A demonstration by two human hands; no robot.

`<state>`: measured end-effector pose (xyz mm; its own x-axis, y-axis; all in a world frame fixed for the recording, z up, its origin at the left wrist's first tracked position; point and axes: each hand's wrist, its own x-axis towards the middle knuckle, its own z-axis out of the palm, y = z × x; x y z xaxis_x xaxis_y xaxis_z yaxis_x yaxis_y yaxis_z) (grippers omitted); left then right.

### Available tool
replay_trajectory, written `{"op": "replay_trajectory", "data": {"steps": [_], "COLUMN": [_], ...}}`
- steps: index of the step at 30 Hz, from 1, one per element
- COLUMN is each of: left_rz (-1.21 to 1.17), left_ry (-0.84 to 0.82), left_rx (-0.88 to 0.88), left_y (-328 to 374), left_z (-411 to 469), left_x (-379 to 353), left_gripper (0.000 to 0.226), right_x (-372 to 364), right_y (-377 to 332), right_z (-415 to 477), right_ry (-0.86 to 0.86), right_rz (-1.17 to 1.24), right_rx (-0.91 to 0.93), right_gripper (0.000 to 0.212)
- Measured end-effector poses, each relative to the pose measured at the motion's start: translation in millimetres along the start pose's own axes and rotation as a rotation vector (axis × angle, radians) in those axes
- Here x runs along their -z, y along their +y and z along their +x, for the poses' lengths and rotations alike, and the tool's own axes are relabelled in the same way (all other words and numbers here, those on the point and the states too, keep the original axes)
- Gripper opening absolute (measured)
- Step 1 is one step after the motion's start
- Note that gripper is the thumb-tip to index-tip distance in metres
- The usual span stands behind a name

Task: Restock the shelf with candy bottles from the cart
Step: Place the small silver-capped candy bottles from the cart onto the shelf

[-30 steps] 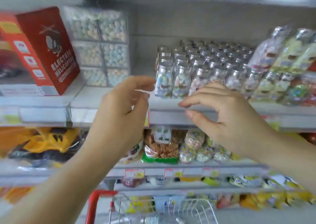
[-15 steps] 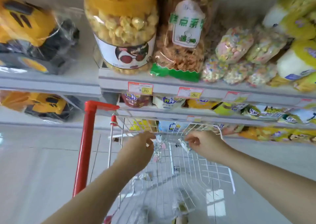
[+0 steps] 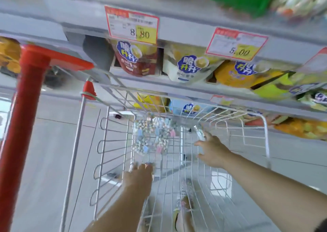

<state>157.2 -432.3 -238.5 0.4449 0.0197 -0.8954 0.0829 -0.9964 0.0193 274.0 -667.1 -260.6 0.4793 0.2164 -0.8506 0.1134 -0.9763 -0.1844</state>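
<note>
1. Both hands are down inside the white wire shopping cart [image 3: 177,161] with the red plastic handle [image 3: 26,97], so the step in hand looks like fetching more stock, not placing it.
2. A loose cluster of small clear candy bottles filled with pastel sweets [image 3: 152,138] lies on the cart's wire floor toward its far end. The frame is blurred, so I cannot count them, but several clearly remain.
3. The left hand [image 3: 138,178] reaches palm-down toward the near edge of that cluster. Its fingertips are at or on a bottle there; whether they have closed on it I cannot tell.
4. The right hand [image 3: 211,152] is spread beside the cluster, and a small clear bottle with a shiny cap [image 3: 200,133] sits at its fingertips. It seems to be in contact, but a firm grasp is not visible.
5. The grey metal shelves [image 3: 194,24] with red-framed price tags [image 3: 132,25] and yellow and white snack pouches [image 3: 190,65] fill the top of the view; the spot for the bottles is out of sight.
6. Judgement: the restock is unfinished, since bottles are still in the cart and need carrying up.
</note>
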Motion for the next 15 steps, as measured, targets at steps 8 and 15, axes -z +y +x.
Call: {"op": "replay_trajectory", "data": {"steps": [8,15], "left_rz": [0.093,0.221], "left_ry": [0.019,0.046], "left_rx": [0.020,-0.057], "left_y": [-0.3,-4.8], "left_z": [31.2,36.6], "left_x": [-21.9,-27.2], "left_gripper": [0.071,0.057], "right_x": [-15.3,-23.8], "right_y": [6.2,5.4], "right_z": [16.3,13.1], "right_ry": [0.079,0.131], "right_rz": [-0.004,0.111], "right_rx": [0.005,0.055], "right_gripper": [0.065,0.045]}}
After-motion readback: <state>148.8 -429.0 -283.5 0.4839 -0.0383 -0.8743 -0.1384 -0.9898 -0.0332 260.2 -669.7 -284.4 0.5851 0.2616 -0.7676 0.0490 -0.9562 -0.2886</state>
